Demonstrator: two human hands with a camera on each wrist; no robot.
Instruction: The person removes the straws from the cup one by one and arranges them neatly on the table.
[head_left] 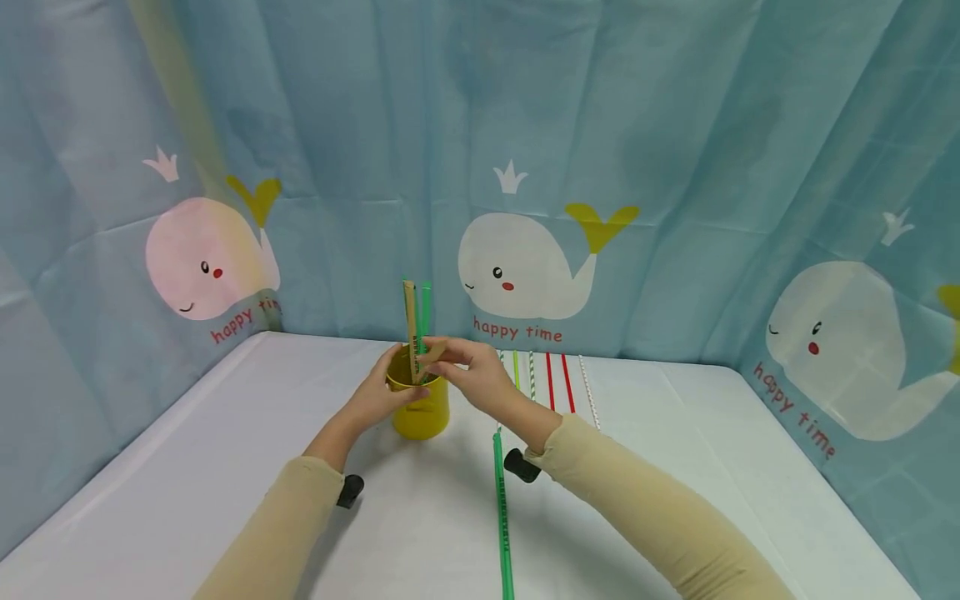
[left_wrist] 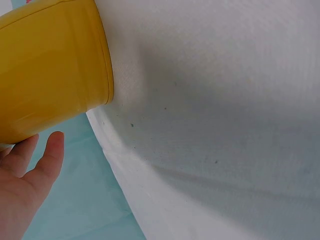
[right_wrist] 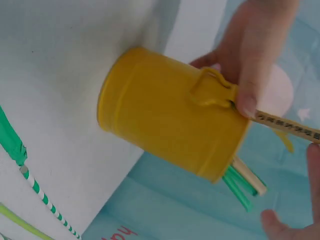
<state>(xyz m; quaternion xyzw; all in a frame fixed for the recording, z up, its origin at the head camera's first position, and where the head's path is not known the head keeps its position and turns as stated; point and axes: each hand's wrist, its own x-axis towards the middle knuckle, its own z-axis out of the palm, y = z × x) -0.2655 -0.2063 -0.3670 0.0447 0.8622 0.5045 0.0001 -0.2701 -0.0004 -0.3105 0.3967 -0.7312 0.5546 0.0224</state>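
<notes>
A yellow bucket-shaped cup (head_left: 422,419) stands on the white table with green wrapped straws (head_left: 426,310) and a tan paper-wrapped straw (head_left: 410,321) upright in it. My left hand (head_left: 372,395) grips it from the left, thumb at the near rim; in the left wrist view its fingertips (left_wrist: 55,142) lie along the wall of the cup (left_wrist: 50,70). My right hand (head_left: 480,379) is over the cup's mouth, pinching another tan paper-wrapped straw (right_wrist: 287,125) with printed lettering. That straw's lower end is at the rim beside my left thumb (right_wrist: 247,102).
A green wrapped straw (head_left: 502,517) lies toward the front of the table. Behind my right wrist are several loose straws: a lime one (head_left: 516,368), a green-striped one (head_left: 532,377), red ones (head_left: 567,383) and a white one (head_left: 590,393). A blue whale-print curtain (head_left: 675,150) hangs behind.
</notes>
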